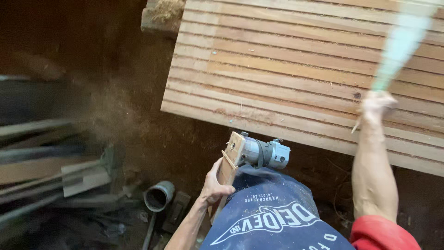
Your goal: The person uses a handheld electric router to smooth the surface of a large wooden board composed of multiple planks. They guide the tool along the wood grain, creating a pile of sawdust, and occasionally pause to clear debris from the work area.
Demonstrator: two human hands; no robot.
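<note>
My left hand (214, 184) grips a small wooden base plate (230, 161) that carries a grey electric router (263, 153), held against my blue shirt just off the near edge of a grooved wooden panel (277, 74). My right hand (377, 105) is closed around a pale green brush-like tool (401, 44), blurred by motion, over the right side of the panel. Sawdust lies along the panel's grooves near its front edge.
A sawdust-covered floor lies left of the panel. A grey pipe piece (159, 195) and a dark block (176, 210) sit near my left arm. Planks and boards (41, 162) are stacked at the left. A wooden block (159, 16) rests at the panel's far corner.
</note>
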